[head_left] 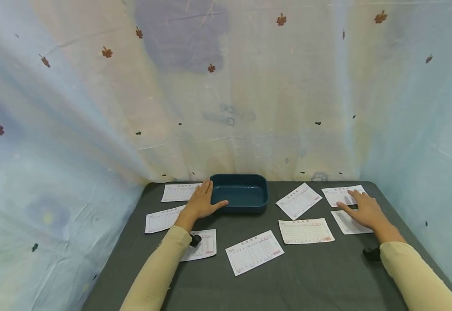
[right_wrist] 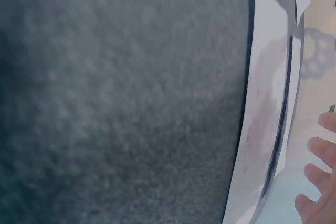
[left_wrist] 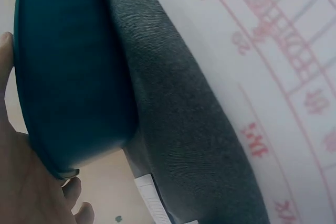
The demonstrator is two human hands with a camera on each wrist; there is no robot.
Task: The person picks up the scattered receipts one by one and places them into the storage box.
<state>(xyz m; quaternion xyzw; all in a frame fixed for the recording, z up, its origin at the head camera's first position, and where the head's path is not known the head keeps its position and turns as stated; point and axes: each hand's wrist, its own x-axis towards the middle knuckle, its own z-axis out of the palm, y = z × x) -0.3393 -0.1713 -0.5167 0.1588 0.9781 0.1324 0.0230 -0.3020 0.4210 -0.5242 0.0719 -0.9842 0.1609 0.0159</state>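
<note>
My left hand is at the left end of a dark teal rectangular tub, fingers extended along its side and thumb spread toward its front. In the left wrist view the fingers show beside the rim of the tub. The tub stands at the back middle of the table with nothing visible in it. Over two printed slips at the right, my right hand spreads its fingers and holds nothing. One is the back right slip; the other, a nearer slip, is partly hidden. Contact with them is unclear.
Several more printed slips lie scattered on the dark grey table, among them a tilted front slip and a red-printed slip. A slip lies partly under my left forearm. A patterned curtain encloses the back and sides.
</note>
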